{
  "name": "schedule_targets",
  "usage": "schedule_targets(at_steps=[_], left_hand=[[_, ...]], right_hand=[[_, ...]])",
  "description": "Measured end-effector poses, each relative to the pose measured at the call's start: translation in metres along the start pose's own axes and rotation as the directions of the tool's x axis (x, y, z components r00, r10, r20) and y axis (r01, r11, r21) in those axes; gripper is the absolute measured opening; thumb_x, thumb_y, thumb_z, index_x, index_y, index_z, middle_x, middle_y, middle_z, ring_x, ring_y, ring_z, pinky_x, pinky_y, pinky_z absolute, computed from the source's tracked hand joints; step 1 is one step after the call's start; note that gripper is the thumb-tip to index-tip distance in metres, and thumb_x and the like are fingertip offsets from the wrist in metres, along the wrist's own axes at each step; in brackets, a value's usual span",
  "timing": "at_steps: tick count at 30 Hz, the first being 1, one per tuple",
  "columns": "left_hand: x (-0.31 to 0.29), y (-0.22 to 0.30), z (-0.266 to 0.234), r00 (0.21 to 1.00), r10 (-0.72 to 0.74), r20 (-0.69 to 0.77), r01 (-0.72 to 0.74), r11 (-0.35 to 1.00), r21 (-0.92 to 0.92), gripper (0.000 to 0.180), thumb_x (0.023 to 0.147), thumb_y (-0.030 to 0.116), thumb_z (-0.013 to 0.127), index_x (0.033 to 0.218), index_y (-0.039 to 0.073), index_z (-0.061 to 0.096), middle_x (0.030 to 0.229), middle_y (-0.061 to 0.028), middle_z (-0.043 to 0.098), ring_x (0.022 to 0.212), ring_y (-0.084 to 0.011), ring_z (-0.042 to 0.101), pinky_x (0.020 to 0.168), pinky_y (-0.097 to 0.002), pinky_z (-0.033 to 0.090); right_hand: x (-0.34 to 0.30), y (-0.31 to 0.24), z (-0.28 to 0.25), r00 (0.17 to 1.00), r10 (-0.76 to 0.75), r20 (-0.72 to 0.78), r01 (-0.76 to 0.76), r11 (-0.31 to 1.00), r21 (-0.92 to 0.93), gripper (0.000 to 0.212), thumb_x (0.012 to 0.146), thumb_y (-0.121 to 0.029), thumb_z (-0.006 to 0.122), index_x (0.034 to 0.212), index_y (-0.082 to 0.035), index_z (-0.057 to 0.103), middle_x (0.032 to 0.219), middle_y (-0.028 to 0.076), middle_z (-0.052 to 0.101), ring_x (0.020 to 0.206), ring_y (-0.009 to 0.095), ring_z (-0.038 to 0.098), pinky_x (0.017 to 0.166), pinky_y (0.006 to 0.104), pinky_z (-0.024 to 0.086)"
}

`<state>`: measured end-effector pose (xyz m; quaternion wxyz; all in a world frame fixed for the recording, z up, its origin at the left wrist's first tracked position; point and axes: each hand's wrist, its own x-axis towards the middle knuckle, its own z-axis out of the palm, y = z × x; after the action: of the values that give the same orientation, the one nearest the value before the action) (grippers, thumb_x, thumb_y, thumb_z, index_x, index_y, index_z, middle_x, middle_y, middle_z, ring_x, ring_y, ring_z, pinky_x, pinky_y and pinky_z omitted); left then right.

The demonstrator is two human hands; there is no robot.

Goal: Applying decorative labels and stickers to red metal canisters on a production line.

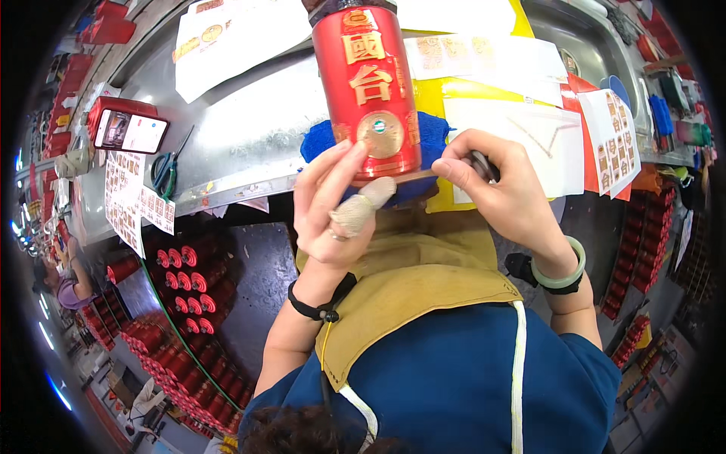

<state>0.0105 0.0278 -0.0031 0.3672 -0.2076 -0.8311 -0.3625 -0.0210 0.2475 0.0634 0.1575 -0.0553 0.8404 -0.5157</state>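
Note:
A large red bottle (370, 91) with raised gold characters and a round gold medallion leans over a bundled blue cloth (321, 140) on the bench edge. My left hand (333, 204) grips its lower end, fingers against the front beside the medallion. Beige wrapping covers the thumb, which lies at the base rim. Closed in a pinch, my right hand (499, 178) holds a thin brown tool (416, 175) whose dark end shows by the palm. The tool's other end meets the base rim near my left thumb; its tip is hidden.
A phone (131, 130) leans on a red object at the left, near green-handled scissors (164, 170). Sheets with gold pictures (616, 144) and a yellow sheet (522, 19) lie on the metal bench (257, 136). Red cylinders (185, 280) stand stacked below left; a person (72, 280) is farther left.

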Motion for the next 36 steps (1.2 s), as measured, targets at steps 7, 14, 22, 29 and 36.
schedule_targets(at_steps=[7,14,22,29,36], left_hand=[[-0.02,-0.005,0.008,0.966,-0.214,-0.148,0.191,0.969,-0.154,0.036,0.076,-0.008,0.083,0.108,0.004,0.073,0.121,-0.017,0.073,0.106,-0.0349,0.072,0.092,-0.0402,0.061],[-0.014,-0.007,0.002,0.994,0.081,-0.075,-0.072,0.99,0.119,0.04,0.075,-0.002,0.086,0.111,0.011,0.076,0.128,-0.0168,0.069,0.113,-0.0351,0.068,0.092,-0.0401,0.06],[-0.004,-0.003,0.005,0.994,-0.088,-0.071,0.084,0.995,-0.059,0.034,0.074,-0.007,0.084,0.105,0.004,0.073,0.12,-0.0128,0.073,0.111,-0.0347,0.07,0.09,-0.0395,0.061],[-0.019,-0.002,0.008,0.96,-0.239,-0.144,0.215,0.962,-0.166,0.043,0.074,-0.009,0.085,0.115,-0.004,0.071,0.122,-0.0192,0.072,0.111,-0.0346,0.07,0.094,-0.0392,0.06],[-0.009,0.0,0.001,1.0,0.027,-0.01,-0.027,0.997,0.075,0.034,0.078,0.0,0.085,0.111,0.002,0.073,0.127,-0.0196,0.07,0.115,-0.0363,0.067,0.094,-0.0414,0.06]], right_hand=[[0.001,-0.006,0.004,1.0,-0.003,0.016,0.003,1.0,0.023,0.021,0.094,-0.019,0.075,0.092,0.002,0.073,0.073,0.008,0.069,0.064,0.012,0.057,0.062,0.0302,0.048],[0.001,-0.002,0.001,1.0,0.011,0.021,-0.011,1.0,0.007,0.021,0.094,-0.019,0.075,0.092,0.002,0.072,0.074,0.008,0.069,0.064,0.012,0.057,0.062,0.0301,0.048],[0.003,-0.004,0.004,0.998,0.023,0.05,-0.025,0.999,0.049,0.021,0.094,-0.019,0.075,0.092,0.002,0.072,0.073,0.008,0.069,0.063,0.013,0.058,0.061,0.0304,0.048],[0.003,-0.005,0.001,0.998,0.014,0.067,-0.017,0.999,0.04,0.022,0.095,-0.019,0.075,0.092,0.002,0.072,0.072,0.009,0.068,0.061,0.012,0.057,0.059,0.0299,0.047],[0.0,-0.004,0.0,0.999,-0.022,0.045,0.02,0.999,0.049,0.021,0.095,-0.018,0.075,0.093,0.002,0.073,0.073,0.007,0.069,0.061,0.011,0.056,0.059,0.0293,0.047]])
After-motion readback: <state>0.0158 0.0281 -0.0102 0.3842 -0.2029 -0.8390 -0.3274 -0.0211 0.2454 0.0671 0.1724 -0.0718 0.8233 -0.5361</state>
